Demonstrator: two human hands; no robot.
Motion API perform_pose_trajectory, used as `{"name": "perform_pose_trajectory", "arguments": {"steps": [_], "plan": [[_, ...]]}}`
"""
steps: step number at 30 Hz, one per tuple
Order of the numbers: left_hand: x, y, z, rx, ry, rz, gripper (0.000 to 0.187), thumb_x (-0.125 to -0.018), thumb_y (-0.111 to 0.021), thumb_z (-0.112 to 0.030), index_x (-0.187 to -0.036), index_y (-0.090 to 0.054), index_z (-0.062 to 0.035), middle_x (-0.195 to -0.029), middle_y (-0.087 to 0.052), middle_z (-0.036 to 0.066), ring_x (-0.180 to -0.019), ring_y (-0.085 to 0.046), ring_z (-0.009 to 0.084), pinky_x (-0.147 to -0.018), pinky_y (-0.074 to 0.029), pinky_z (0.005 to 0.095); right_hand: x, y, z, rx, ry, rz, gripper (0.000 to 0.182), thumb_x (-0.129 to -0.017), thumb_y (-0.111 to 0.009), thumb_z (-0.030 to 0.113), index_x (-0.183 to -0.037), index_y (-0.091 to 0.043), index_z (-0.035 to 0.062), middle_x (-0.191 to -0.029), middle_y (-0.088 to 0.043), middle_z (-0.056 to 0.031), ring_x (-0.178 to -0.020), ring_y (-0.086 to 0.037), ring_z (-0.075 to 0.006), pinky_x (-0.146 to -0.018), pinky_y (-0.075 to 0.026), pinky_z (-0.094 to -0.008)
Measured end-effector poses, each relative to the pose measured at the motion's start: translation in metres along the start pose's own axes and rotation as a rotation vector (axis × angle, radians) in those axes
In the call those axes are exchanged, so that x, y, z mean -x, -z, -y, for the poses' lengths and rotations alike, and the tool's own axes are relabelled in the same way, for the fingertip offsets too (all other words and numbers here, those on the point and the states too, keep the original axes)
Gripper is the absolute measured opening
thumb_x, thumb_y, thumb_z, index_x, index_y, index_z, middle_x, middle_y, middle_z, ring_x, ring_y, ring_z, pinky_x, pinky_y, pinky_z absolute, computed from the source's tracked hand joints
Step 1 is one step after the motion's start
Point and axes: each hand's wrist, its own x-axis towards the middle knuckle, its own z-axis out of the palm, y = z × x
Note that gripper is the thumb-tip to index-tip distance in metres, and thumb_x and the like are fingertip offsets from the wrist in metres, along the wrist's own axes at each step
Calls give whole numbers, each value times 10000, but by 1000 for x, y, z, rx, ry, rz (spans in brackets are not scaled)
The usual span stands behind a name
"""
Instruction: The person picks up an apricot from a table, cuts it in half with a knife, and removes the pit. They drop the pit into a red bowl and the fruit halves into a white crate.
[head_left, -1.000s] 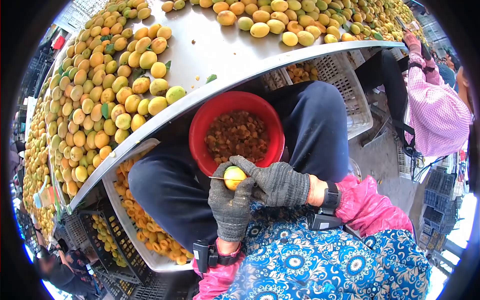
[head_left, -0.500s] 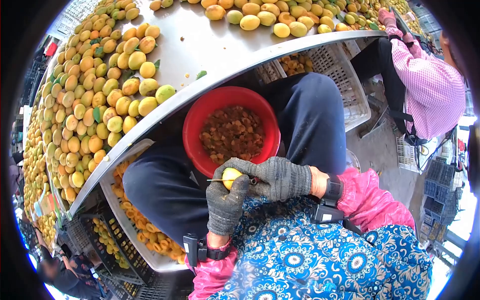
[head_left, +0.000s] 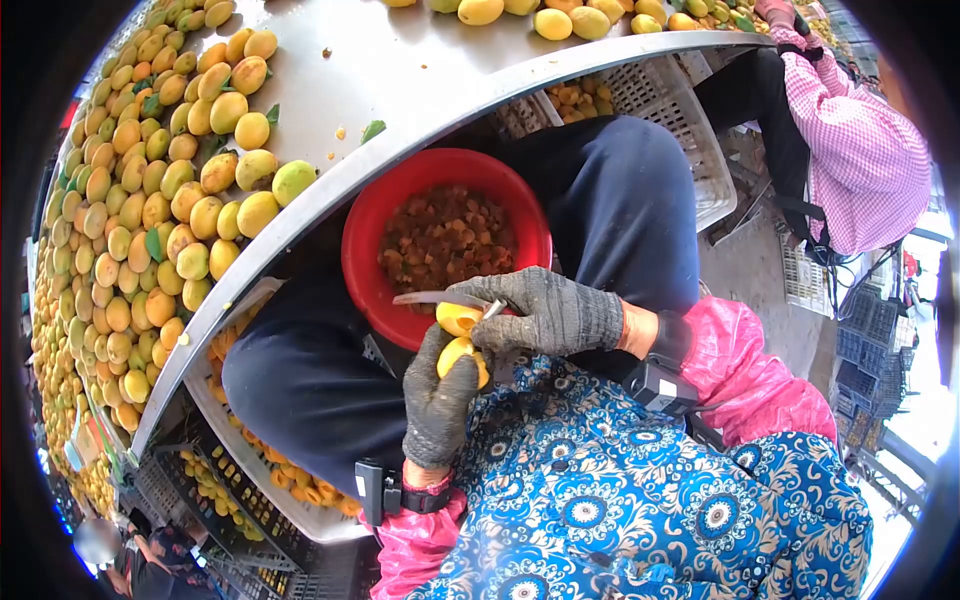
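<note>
Two opened halves of a yellow apricot (head_left: 460,350) show between my gloved hands, just over the near rim of a red bowl (head_left: 362,285). Fingers of my left hand (head_left: 438,400) are pressed round the lower half. My right hand (head_left: 553,312) is closed on a knife (head_left: 436,297), whose blade points left above the fruit, and a small metal rod sticks up by the upper half. Brown pits (head_left: 445,240) fill the bottom of the bowl.
Whole apricots (head_left: 130,240) are heaped on a metal table (head_left: 370,75) ahead and left. A white crate (head_left: 325,525) of opened fruit stands beside my left leg, another crate (head_left: 690,130) beyond my right knee. A person in a pink checked shirt (head_left: 865,150) works at right.
The apricot, whole before with the blade against it, is now in two opened halves. My right hand has turned and raised the knife; the view has shifted slightly.
</note>
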Motion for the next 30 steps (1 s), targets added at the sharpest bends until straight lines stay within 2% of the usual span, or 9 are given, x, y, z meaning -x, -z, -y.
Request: {"name": "perform_pose_trajectory", "arguments": {"steps": [6, 10, 14, 17, 19, 20, 21, 24, 30], "plan": [[-3, -6, -10, 440, 43, -71, 471, -907, -543, -309, -1236, -525, 28, -981, -616, 96, -853, -596, 141, -705, -489, 254, 7, 6, 26, -72, -4, -68, 470, -929, -606, 290, -1300, -541, 8, -948, -665, -9, -772, -586, -59, -679, -496, -226], [5, -8, -10, 489, 45, -117, 484, -926, -544, -357, -1211, -533, 34, -1017, -637, 137, -876, -635, 207, -738, -533, 311, 13, -13, 19, 420, 332, 180, 647, -851, -676, 262, -1424, -414, 114, -951, -654, -234, -841, -668, -376, -776, -536, -408], [13, -11, -1, 614, 65, -109, 504, -944, -505, -394, -1205, -531, 37, -1015, -640, 155, -893, -645, 248, -785, -543, 347, 27, -20, 31, 613, 104, 237, 698, -849, -670, 288, -1458, -367, 130, -965, -662, -229, -822, -665, -377, -753, -537, -423], [18, -17, 4, 787, 192, -176, 488, -947, -493, -415, -1208, -541, -5, -941, -638, 152, -794, -643, 258, -671, -534, 327, 33, -22, 20, 645, 335, 161, 573, -858, -666, 243, -1375, -470, 98, -927, -666, -210, -811, -682, -342, -727, -542, -396], [27, -21, 2, 757, 309, -231, 452, -947, -472, -439, -1148, -564, -45, -803, -600, 116, -620, -577, 224, -520, -464, 304, 27, -21, 30, 282, 338, -29, 393, -870, -665, 192, -1233, -572, 74, -896, -686, -147, -805, -699, -231, -724, -544, -351], [28, -11, 17, 822, 276, -57, 397, -905, -517, -463, -1034, -563, -90, -819, -584, 112, -732, -590, 242, -624, -512, 343, 30, -24, 44, 10, 61, -129, 229, -878, -669, 154, -1081, -627, 56, -875, -678, -65, -827, -657, -117, -731, -538, -304], [27, -12, 17, 816, 277, -53, 397, -905, -517, -463, -1034, -563, -90, -819, -584, 112, -732, -590, 242, -624, -512, 343, 27, -25, 43, -93, 190, -230, 239, -895, -690, 191, -1059, -643, 25, -834, -650, -18, -776, -606, -69, -691, -504, -221], [29, -27, 16, 641, 214, 83, 512, -892, -486, -555, -993, -550, -57, -742, -543, 95, -583, -510, 208, -503, -408, 312, 12, -37, 45, -382, 411, -427, 303, -930, -646, 283, -1021, -625, -5, -676, -568, -1, -511, -465, -24, -452, -362, -178], [33, -38, 18, 621, 211, 92, 505, -937, -456, -500, -1014, -548, -10, -682, -515, 75, -526, -485, 167, -466, -395, 277, 3, -46, 53, -668, 352, -447, 348, -942, -628, 319, -1025, -614, -18, -640, -554, -7, -443, -431, -33, -403, -327, -177]]}}
